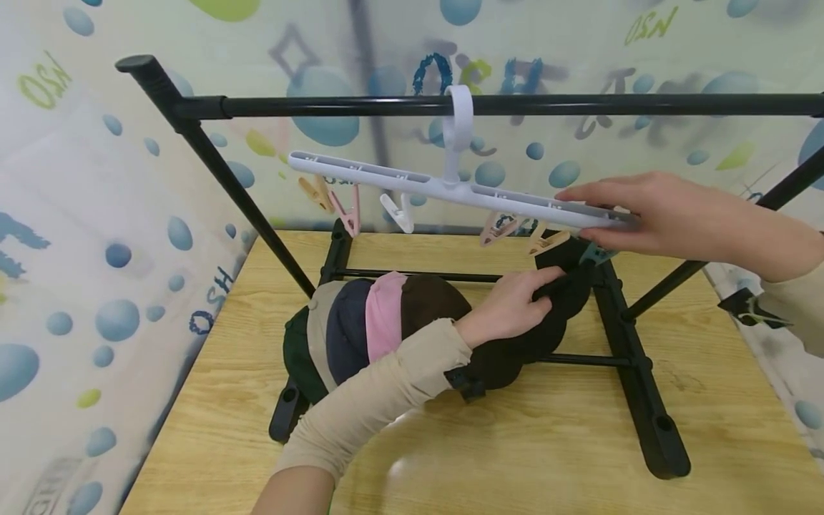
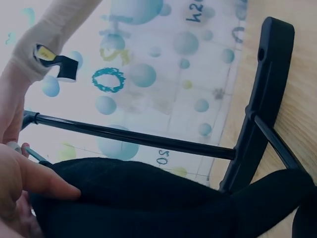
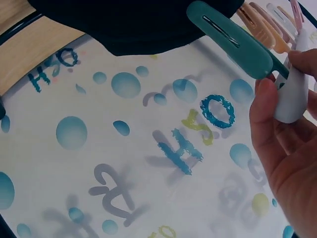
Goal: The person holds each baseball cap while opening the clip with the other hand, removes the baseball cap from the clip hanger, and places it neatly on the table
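- Looking down from the head view, we see our left hand curled on a black cap, thumb on top and fingers tucked under the fabric, lifting its far edge toward a teal clip.
- Our left grip is closed on that cap; in the left wrist view a finger presses into the black cloth.
- Our right hand pinches the right end of a white clip hanger, thumb below and fingers along the top, so that grip is closed on the hanger.
- From the right wrist view, the teal clip sits just beside our fingertips, its tip touching the cap's black edge; we cannot tell whether the clip bites the fabric.
- The hanger hooks over the top bar of a black drying rack and tilts down toward 3 o'clock.
- Pink, white and tan clips dangle under the hanger, holding nothing.
- At 9 o'clock from the black cap, a row of overlapping caps lies on the rack's lower rails: dark green, beige, navy, pink, then brown.
- The rack stands on a wooden surface.
- A bubble-printed sheet hangs behind and at the sides.
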`<act>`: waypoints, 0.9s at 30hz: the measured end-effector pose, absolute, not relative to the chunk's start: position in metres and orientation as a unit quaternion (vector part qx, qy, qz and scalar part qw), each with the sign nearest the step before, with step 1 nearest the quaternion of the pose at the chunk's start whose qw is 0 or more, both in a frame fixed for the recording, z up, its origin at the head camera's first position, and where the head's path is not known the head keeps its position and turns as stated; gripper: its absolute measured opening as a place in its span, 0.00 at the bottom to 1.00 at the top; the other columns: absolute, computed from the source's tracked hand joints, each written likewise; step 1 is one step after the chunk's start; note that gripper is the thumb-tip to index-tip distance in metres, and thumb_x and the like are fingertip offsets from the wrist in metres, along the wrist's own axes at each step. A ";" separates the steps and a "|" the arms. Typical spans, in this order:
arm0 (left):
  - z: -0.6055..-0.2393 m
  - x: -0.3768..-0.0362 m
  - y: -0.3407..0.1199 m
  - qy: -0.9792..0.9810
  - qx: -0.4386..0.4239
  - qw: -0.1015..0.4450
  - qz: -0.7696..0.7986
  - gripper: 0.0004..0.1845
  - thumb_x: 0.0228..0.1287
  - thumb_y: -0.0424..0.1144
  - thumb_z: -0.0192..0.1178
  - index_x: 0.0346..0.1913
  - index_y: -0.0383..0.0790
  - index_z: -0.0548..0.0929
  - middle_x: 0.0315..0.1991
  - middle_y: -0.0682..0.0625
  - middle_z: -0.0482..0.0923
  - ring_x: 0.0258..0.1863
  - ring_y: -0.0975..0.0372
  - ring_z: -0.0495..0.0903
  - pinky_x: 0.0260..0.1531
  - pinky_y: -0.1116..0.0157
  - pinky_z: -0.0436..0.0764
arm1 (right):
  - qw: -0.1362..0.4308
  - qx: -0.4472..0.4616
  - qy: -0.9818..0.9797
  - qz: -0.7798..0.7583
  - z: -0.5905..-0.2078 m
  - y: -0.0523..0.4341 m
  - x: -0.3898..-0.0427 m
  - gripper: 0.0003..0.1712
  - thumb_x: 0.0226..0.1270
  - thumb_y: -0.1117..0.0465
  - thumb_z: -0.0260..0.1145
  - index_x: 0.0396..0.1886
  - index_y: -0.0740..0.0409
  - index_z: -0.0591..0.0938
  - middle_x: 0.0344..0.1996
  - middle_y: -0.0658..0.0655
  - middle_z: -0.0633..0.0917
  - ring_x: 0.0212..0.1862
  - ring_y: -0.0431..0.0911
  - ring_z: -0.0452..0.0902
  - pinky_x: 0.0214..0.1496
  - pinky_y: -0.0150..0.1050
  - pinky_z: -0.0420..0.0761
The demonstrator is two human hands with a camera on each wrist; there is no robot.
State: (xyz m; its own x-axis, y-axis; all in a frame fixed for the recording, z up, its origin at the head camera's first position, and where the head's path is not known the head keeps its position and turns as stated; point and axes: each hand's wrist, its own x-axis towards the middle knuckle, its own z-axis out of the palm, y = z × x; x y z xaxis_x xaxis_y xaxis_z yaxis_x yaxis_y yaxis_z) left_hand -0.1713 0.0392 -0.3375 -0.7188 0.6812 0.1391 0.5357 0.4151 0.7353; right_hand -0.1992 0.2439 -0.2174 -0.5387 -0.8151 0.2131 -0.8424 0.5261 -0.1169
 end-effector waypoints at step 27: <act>-0.320 -0.162 0.031 0.818 0.382 0.115 0.413 0.22 0.67 0.23 0.49 0.62 0.35 0.76 0.57 0.46 0.77 0.43 0.64 0.72 0.42 0.76 0.66 | -0.230 0.428 -0.773 0.407 -0.251 0.301 -0.213 0.33 0.63 0.82 0.56 0.68 0.64 0.67 0.58 0.55 0.78 0.55 0.42 0.72 0.44 0.34 0.74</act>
